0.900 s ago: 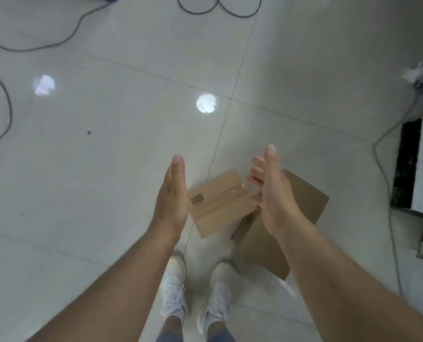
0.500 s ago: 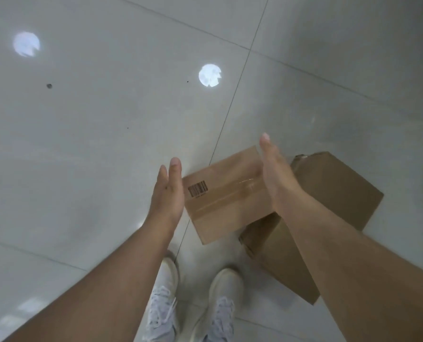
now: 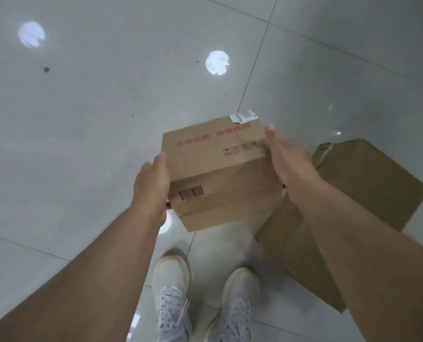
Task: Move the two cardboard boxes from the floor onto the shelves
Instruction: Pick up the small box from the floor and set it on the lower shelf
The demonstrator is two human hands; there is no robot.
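2 cardboard boxes show. The smaller box [image 3: 215, 176] is clamped between the left hand [image 3: 151, 191] and the right hand [image 3: 288, 160], 1 palm flat on each side, raised above the tiled floor [image 3: 94, 124]. Its top carries 1 barcode and red print. Right of that grip and below it, the larger box [image 3: 348, 193] lies on the floor. Beneath the grip stand 2 white shoes [image 3: 173, 292].
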